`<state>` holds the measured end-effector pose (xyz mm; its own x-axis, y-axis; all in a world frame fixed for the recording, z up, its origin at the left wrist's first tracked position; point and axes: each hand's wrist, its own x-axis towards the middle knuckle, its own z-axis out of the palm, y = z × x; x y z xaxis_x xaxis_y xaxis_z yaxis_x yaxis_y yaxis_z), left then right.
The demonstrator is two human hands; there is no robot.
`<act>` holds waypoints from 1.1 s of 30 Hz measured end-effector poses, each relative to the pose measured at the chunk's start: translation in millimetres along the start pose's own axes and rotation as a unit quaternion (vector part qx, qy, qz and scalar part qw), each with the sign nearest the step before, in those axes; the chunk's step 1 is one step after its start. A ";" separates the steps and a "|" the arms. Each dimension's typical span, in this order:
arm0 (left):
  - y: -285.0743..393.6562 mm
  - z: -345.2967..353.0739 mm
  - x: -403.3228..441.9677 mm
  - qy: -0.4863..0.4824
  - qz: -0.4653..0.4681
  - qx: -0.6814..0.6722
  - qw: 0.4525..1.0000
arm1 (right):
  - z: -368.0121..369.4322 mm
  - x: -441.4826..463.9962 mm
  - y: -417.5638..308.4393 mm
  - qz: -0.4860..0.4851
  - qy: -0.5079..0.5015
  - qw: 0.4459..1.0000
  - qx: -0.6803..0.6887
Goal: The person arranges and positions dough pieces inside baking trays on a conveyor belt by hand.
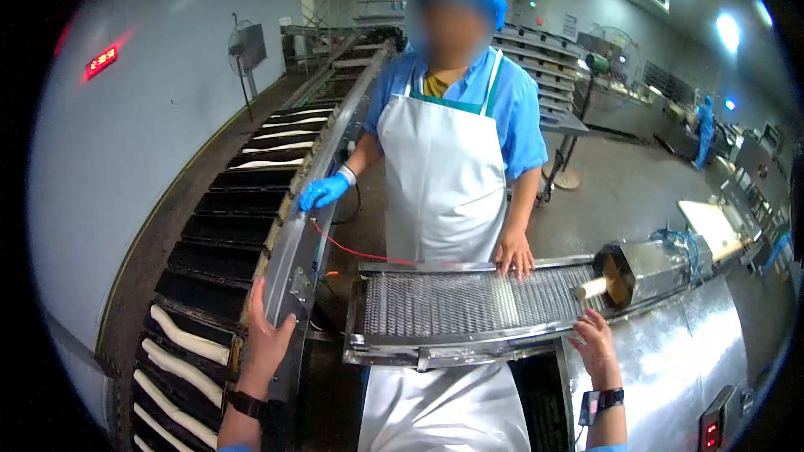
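Observation:
My left hand [266, 336] is beside the metal rail of the long conveyor, fingers apart and nothing in it. Several long white dough strips [176, 372] lie in the black trays just left of it. At the right, my right hand [595, 336] is near the front edge of the mesh belt [435, 303], its fingers spread and empty. A short dough piece [591, 288] sticks out of the metal machine [662, 266] at the belt's right end, just above that hand, with a visible gap between them.
Across the mesh belt stands a co-worker [444, 167] in a white apron, a gloved hand [325, 191] on the long rail and a bare hand [514, 254] at the belt's far edge. A steel surface [670, 351] lies at the right. Stacked trays [540, 75] stand behind.

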<state>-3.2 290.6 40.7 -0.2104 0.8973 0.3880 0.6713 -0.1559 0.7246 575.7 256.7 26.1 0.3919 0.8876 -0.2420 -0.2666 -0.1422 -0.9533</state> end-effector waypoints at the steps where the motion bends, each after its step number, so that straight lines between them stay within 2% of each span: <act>1: 0.6 3.8 -5.4 0.000 -0.016 0.077 0.997 | -3.4 -3.3 6.5 0.005 -0.004 0.999 -0.051; 2: -11.6 6.7 -7.0 -0.015 -0.019 0.076 0.997 | -6.2 -4.2 15.1 0.015 -0.009 0.995 -0.103; 3: -37.9 3.9 -5.9 0.027 -0.022 0.079 0.996 | -12.5 0.8 28.0 0.004 -0.010 0.988 -0.152; 4: -58.5 -6.3 -8.6 0.069 -0.024 0.085 0.994 | -30.7 14.1 54.6 -0.048 0.015 0.971 -0.232; 6: -81.3 -34.5 -7.7 0.120 -0.018 0.203 0.972 | 3.2 -13.8 26.3 -0.027 0.035 0.953 -0.299; 7: -88.9 -51.3 -9.9 0.113 -0.086 0.250 0.958 | -29.4 13.0 61.5 -0.096 0.046 0.904 -0.415; 8: -87.4 -66.5 -11.3 0.109 -0.153 0.293 0.937 | -35.6 25.1 73.7 -0.096 0.046 0.904 -0.414; 10: -82.1 -85.8 -20.9 0.077 -0.309 0.405 0.857 | -40.0 36.3 84.8 -0.087 0.047 0.921 -0.378; 11: -79.1 -94.3 -29.2 0.043 -0.346 0.426 0.835 | -28.2 36.6 76.9 -0.086 0.046 0.921 -0.378; 13: -72.5 -105.1 -45.8 0.029 -0.383 0.443 0.810 | -1.2 35.1 63.4 -0.150 0.064 0.838 -0.520; 14: -65.0 -107.4 -49.7 0.022 -0.414 0.453 0.789 | 4.2 41.9 68.0 -0.149 0.062 0.839 -0.520; 15: -29.9 -106.3 -45.3 -0.019 -0.447 0.479 0.755 | 7.9 52.7 77.2 -0.237 0.087 0.776 -0.579; 16: -29.5 -108.6 -47.6 -0.022 -0.447 0.480 0.754 | 16.0 56.4 77.4 -0.321 0.111 0.700 -0.628; 18: -34.9 -110.8 -57.5 -0.048 -0.456 0.534 0.710 | 30.7 66.5 74.1 -0.310 0.092 0.728 -0.605; 20: -35.8 -107.5 -64.5 -0.052 -0.435 0.534 0.722 | 38.7 77.4 76.7 -0.295 0.086 0.718 -0.624; 22: -38.3 -105.8 -64.9 -0.123 -0.444 0.533 0.709 | 52.9 79.4 72.9 -0.296 0.089 0.731 -0.608; 23: -42.8 -104.7 -71.6 -0.121 -0.447 0.535 0.707 | 57.3 81.4 73.6 -0.297 0.092 0.733 -0.605; 24: -45.6 -102.0 -85.0 -0.073 -0.431 0.521 0.733 | 58.2 82.8 77.6 -0.296 0.089 0.735 -0.603; 25: -49.8 -102.4 -93.7 -0.025 -0.414 0.507 0.756 | 62.1 85.3 83.1 -0.323 0.111 0.713 -0.612; 28: -43.4 -101.1 -100.3 -0.007 -0.392 0.508 0.767 | 70.7 93.2 89.5 -0.347 0.112 0.701 -0.613; 29: -30.3 -99.7 -94.6 -0.022 -0.422 0.478 0.770 | 75.8 92.0 87.7 -0.334 0.103 0.715 -0.605; 30: -37.5 -100.4 -98.3 -0.019 -0.429 0.478 0.767 | 80.8 89.8 86.0 -0.338 0.096 0.715 -0.604; 33: -60.4 -92.1 -99.1 0.032 -0.406 0.439 0.801 | 89.9 94.8 88.1 -0.388 0.069 0.706 -0.589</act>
<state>-88.3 173.1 11.0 -0.8478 0.5288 0.0398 0.5302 0.8437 0.0844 510.2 367.7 -64.6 0.1207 0.8586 0.4982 0.9603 0.0263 -0.2779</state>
